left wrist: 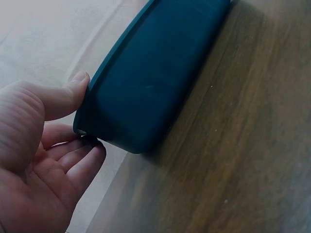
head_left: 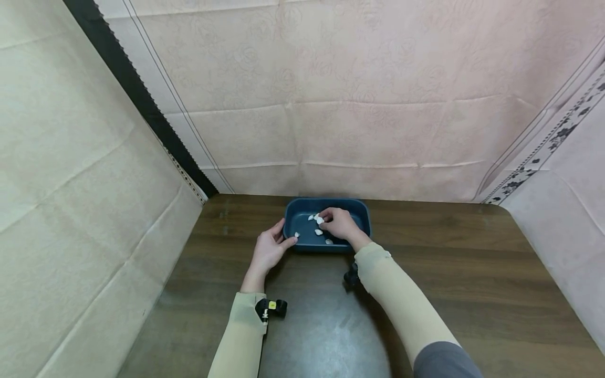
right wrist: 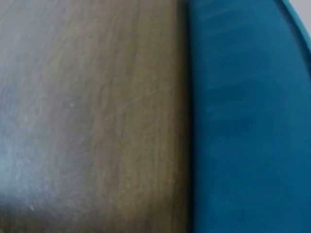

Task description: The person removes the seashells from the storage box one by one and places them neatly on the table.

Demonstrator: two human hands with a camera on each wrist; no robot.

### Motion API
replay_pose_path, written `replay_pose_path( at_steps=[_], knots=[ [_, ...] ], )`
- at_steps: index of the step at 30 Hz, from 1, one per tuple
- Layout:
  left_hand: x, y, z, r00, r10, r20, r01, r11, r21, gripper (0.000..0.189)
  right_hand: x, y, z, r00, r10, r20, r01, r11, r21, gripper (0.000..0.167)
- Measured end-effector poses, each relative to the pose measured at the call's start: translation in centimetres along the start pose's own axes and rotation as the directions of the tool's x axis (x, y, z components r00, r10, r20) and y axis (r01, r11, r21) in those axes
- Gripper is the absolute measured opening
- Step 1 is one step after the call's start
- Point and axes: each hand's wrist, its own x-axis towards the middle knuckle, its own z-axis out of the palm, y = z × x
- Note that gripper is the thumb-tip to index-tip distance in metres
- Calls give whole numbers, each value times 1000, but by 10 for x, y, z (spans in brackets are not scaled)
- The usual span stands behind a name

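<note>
A blue rectangular plastic tray (head_left: 326, 247) stands on the wooden table, near its far edge. Several small white shell-like pieces (head_left: 319, 232) lie inside, most of them left of centre. My left hand (head_left: 269, 252) grips the near left corner. In the left wrist view its thumb is on the rim of the tray (left wrist: 141, 92), with the other fingers curled around the end. Reaching over the near wall, my right hand (head_left: 341, 224) pinches a white piece (head_left: 320, 221) between thumb and fingertips. The right wrist view shows only the tray's outer wall (right wrist: 248, 126), not the hand.
Brown wooden tabletop (head_left: 463, 273) spreads out on both sides of the tray and in front of it. Pale cloth (head_left: 354, 136) hangs behind the table, with more at left and right. A black wrist camera (head_left: 271, 308) sits on the left sleeve.
</note>
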Motion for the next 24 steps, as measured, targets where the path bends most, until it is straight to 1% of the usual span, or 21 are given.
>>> replay_pose_path(
  at_steps=[4, 9, 15, 20, 24],
  knots=[
    [0, -1, 0, 1000, -12, 2, 12, 1000, -5, 72, -3, 0, -6, 1000, -14, 3, 14, 999, 48, 30],
    [0, 0, -1, 1000, -11, 7, 11, 1000, 0, 72, -11, -2, -18, 999, -46, -12, 47, 994, 100, 36],
    [0, 2, -1, 1000, -8, 4, 8, 1000, 4, 72, -29, -4, -35, 995, -84, -57, 93, 980, 179, 33],
    [0, 2, -1, 1000, -17, 5, 17, 1000, 1, 72, -45, -2, -47, 993, -75, -96, 94, 973, 213, 33],
    [0, 2, -1, 1000, -20, 4, 20, 1000, 3, 72, -56, 5, -56, 989, -74, -129, 102, 967, 233, 36]
  ],
)
